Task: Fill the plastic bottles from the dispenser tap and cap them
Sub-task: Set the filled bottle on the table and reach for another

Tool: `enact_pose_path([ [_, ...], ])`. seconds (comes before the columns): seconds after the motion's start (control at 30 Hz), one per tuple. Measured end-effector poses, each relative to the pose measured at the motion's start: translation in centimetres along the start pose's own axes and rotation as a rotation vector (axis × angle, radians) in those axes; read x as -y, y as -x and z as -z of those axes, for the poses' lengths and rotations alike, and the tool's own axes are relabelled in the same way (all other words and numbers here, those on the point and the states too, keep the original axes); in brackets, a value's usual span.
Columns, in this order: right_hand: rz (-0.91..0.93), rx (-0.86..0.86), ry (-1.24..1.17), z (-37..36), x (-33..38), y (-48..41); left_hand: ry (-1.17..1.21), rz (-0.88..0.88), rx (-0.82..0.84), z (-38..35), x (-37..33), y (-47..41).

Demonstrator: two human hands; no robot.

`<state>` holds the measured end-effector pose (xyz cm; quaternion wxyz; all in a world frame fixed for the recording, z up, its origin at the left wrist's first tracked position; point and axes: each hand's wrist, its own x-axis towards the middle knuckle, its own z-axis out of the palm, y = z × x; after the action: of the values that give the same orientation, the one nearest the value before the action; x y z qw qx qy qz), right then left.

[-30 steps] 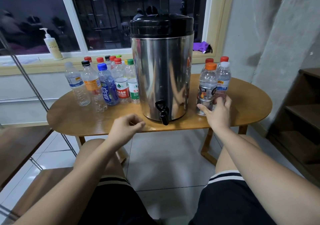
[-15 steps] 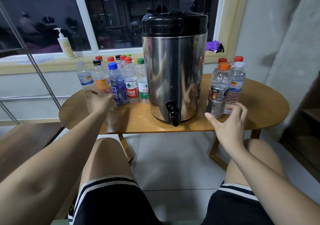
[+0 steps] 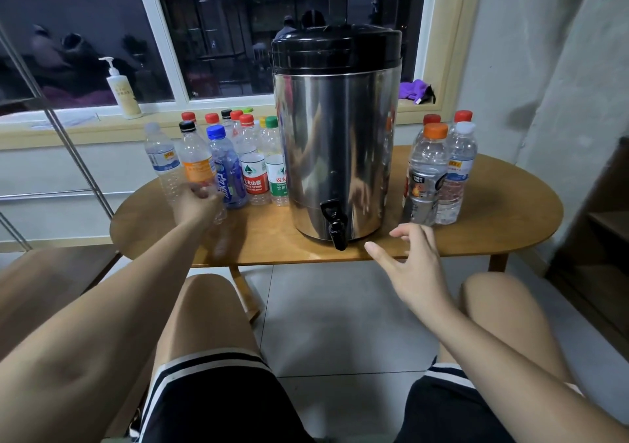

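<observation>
A steel dispenser (image 3: 335,149) with a black lid stands mid-table, its black tap (image 3: 335,224) at the front edge. Left of it stand several empty capped bottles. My left hand (image 3: 195,204) grips the lower part of the black-capped bottle with the orange label (image 3: 196,160), which stands in the front row. Right of the dispenser stand several more capped bottles, the nearest an orange-capped bottle (image 3: 427,173). My right hand (image 3: 410,262) hovers open in front of the table edge, just right of the tap, holding nothing.
The oval wooden table (image 3: 503,218) sits under a window sill with a pump bottle (image 3: 122,92) and a purple cloth (image 3: 415,90). A metal rail (image 3: 68,143) slants at the left. A dark wooden shelf (image 3: 606,224) stands at the right. My knees are below the table edge.
My left hand reached from near the tap to the left bottle group and took hold of the black-capped bottle. My right hand drew back from the right-hand bottles toward me.
</observation>
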<state>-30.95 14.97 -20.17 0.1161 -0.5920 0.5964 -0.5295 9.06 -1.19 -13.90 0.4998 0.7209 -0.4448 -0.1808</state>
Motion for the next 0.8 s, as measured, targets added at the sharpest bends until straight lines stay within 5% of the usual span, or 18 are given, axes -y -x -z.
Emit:
enact_pose_path([
  [0.43, -0.076, 0.208, -0.266, -2.8, 5.1, 6.9, 0.241, -0.204, 0.189, 1.9, 2.5, 21.0],
  [0.8, -0.218, 0.495, -0.310, -4.1, 2.1, 10.9, -0.140, -0.431, 0.805, -1.8, 5.6, 27.0],
])
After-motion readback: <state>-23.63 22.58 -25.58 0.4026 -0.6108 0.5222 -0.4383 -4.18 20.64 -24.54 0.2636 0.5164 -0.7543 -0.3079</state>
